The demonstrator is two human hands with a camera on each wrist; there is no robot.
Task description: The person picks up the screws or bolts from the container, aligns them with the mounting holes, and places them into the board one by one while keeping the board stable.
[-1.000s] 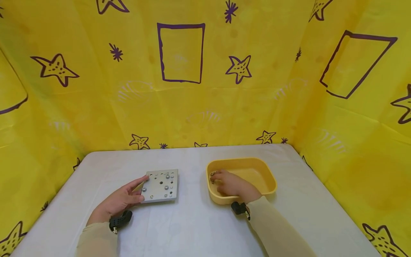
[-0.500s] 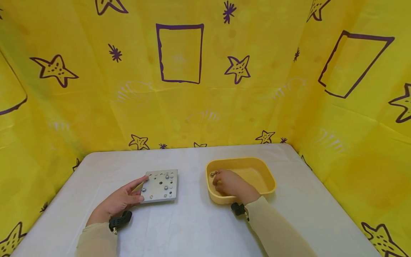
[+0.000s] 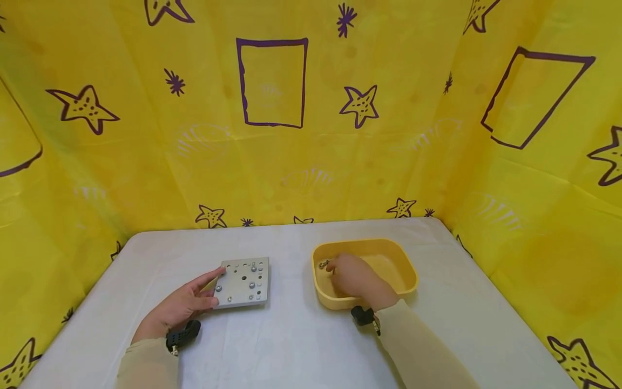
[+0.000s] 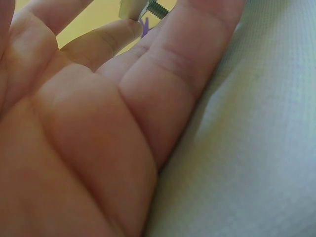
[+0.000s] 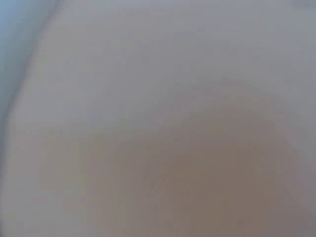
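Note:
My left hand (image 3: pixel 180 307) grips a light-grey metal plate (image 3: pixel 235 292) by its left side, thumb at the near corner and a finger at the far corner. Holes and several bolt heads dot the plate's face. In the left wrist view a threaded bolt end (image 4: pixel 158 9) sticks out beyond the plate's edge (image 4: pixel 132 9), past the palm (image 4: pixel 94 133). My right hand (image 3: pixel 359 276) reaches down into a yellow plastic tub (image 3: pixel 412 275), fingers bent toward its floor. Small metal bolts (image 3: pixel 323 264) lie beside those fingers. Whether the fingertips pinch anything, I cannot tell; the right wrist view is a blur.
The white-covered table (image 3: pixel 291 335) carries the plate on the left and the tub on the right. A yellow curtain (image 3: pixel 291 162) with starfish drawings encloses the table's back and sides. Dark wrist cameras (image 3: pixel 183 334) sit on both wrists.
Inside the tub my right hand has shifted slightly right, and its fingers have drawn away from the bolts at the left, baring them. The left hand and plate stay put.

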